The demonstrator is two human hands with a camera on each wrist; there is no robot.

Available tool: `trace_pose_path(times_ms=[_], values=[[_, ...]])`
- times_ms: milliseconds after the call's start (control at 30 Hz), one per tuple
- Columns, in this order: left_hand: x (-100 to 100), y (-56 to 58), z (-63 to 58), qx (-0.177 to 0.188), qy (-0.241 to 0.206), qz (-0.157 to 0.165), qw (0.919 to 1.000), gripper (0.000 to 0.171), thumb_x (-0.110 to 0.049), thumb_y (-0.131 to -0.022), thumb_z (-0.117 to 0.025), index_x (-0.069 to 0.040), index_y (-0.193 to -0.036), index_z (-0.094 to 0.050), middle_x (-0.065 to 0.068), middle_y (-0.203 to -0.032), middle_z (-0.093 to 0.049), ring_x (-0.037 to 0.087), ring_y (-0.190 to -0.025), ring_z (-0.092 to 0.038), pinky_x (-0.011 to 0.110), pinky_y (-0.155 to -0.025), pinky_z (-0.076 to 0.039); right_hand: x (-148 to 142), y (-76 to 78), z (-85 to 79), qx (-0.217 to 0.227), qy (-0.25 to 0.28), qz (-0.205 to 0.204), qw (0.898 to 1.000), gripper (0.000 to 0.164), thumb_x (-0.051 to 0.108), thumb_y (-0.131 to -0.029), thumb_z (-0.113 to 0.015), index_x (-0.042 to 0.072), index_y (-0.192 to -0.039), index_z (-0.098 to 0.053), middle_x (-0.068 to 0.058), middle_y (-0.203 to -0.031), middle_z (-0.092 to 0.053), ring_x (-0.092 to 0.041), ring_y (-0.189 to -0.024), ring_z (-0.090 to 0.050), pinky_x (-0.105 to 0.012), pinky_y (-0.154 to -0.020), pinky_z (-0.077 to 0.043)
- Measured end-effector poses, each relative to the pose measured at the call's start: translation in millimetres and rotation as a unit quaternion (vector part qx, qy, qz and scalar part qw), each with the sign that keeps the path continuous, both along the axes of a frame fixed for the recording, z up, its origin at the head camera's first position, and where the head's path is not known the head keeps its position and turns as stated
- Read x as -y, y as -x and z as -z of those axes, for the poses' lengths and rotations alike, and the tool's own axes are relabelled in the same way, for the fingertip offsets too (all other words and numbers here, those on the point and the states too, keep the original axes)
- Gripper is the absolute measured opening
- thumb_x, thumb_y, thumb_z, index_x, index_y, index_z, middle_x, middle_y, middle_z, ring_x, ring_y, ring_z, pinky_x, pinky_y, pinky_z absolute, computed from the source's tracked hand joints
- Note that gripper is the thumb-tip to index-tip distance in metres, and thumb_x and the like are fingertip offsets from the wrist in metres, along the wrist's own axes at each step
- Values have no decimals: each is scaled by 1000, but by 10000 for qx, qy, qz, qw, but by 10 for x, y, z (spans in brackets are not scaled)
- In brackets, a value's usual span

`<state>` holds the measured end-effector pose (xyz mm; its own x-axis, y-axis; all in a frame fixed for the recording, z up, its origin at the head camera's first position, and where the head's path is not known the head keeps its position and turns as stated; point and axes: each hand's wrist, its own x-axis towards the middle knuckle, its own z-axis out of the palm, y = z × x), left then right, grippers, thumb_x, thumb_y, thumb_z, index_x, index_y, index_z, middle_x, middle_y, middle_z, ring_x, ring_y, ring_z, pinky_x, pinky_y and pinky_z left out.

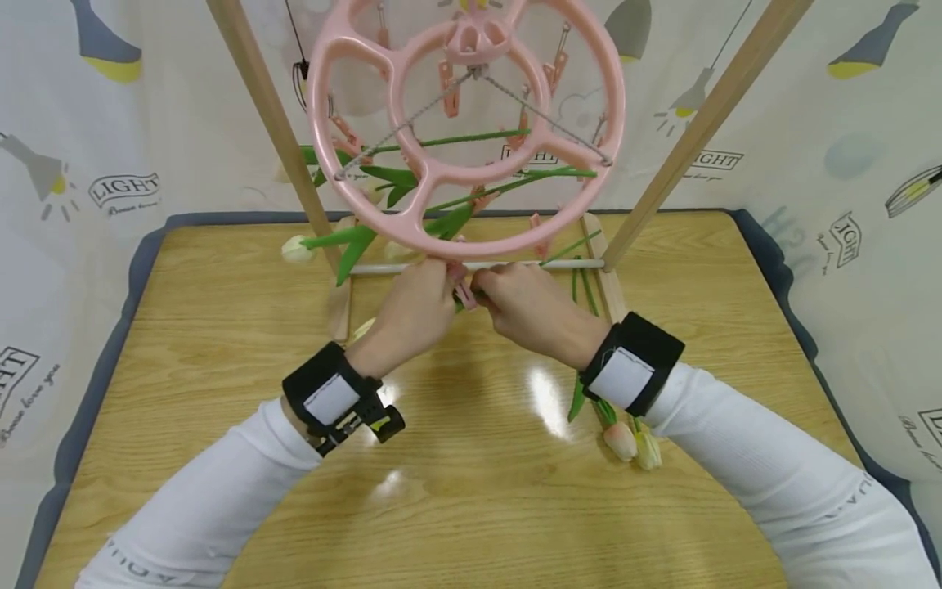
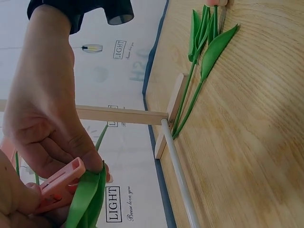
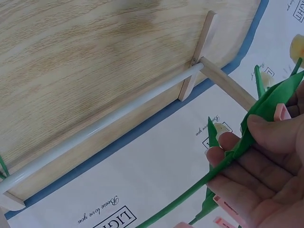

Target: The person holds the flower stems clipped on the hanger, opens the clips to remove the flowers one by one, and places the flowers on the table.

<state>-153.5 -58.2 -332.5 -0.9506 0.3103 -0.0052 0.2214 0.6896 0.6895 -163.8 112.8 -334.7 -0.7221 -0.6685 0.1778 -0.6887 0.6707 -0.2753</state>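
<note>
My left hand (image 1: 419, 303) pinches a pink clothespin (image 2: 59, 185) hanging under the lower rim of a pink round hanging rack (image 1: 471, 244). Close beside it, my right hand (image 1: 533, 311) holds a tulip by its green stem and leaves. In the right wrist view the thumb and fingers press on this tulip (image 3: 280, 92), its stem running down to the left. In the left wrist view its leaf (image 2: 85, 199) lies against the clothespin; whether the clip grips it, I cannot tell. More tulips hang sideways from the rack, among them a white one (image 1: 297, 249).
Wooden posts, left (image 1: 283, 123) and right (image 1: 706, 123), rise beside the rack, joined low down by a white bar (image 1: 368, 269). A pink tulip (image 1: 621, 442) and a yellow tulip (image 1: 648, 450) lie on the wooden table (image 1: 471, 491) beside my right wrist. Printed cloth walls surround the table.
</note>
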Motion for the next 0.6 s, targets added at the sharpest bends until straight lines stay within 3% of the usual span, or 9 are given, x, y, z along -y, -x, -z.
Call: trace_pose_path(times_ms=[133,200,333,433,567,600], values=[[-15,-1,-13,-24,121,-85,9999,30,-19,-108,-31,-2,-111,-56,2,-66,-44,15,-50,-43,28,-47,-36,4,6,-12,-27,-54,-52,10000,13,-6,-89,-59,3,-88,-69,-8,-81,-68,-14,-65,-56,-29,-60,-50],[-24,-9,-7,-136,189,-136,9996,30,-20,-108,-32,-2,-114,-57,4,-66,-48,17,-51,-46,31,-48,-40,5,14,-24,-60,-120,-47,9999,15,-7,-89,-58,4,-87,-68,-7,-77,-65,-14,-63,-53,-28,-58,-47],[-45,-45,0,-706,474,-169,9962,30,-17,-107,-37,-2,-124,-57,10,-75,-60,25,-64,-60,42,-60,-52,14,24,-53,-193,-225,-26,9996,19,-8,-89,-56,6,-83,-67,-5,-70,-58,-14,-60,-47,-29,-56,-41],[-57,-66,5,-954,655,-184,9931,29,-16,-106,-40,-2,-122,-58,14,-82,-65,30,-74,-66,49,-69,-55,19,27,-51,-197,-192,-34,9996,18,-7,-89,-58,6,-83,-68,-4,-71,-59,-15,-61,-50,-35,-70,-50],[-73,-70,12,-873,787,-191,9929,32,-18,-106,-38,-2,-126,-57,15,-81,-65,33,-75,-67,52,-68,-54,6,27,-17,-146,-59,-77,9998,13,-5,-89,-61,6,-85,-69,-6,-78,-66,-16,-67,-59,-39,-78,-54],[-80,-70,11,-867,820,-183,9927,32,-18,-106,-38,-3,-127,-57,15,-80,-65,34,-75,-67,52,-67,-53,-2,25,-8,-145,-33,-80,9999,12,-4,-89,-62,6,-86,-68,-6,-79,-67,-16,-68,-59,-35,-68,-52]])
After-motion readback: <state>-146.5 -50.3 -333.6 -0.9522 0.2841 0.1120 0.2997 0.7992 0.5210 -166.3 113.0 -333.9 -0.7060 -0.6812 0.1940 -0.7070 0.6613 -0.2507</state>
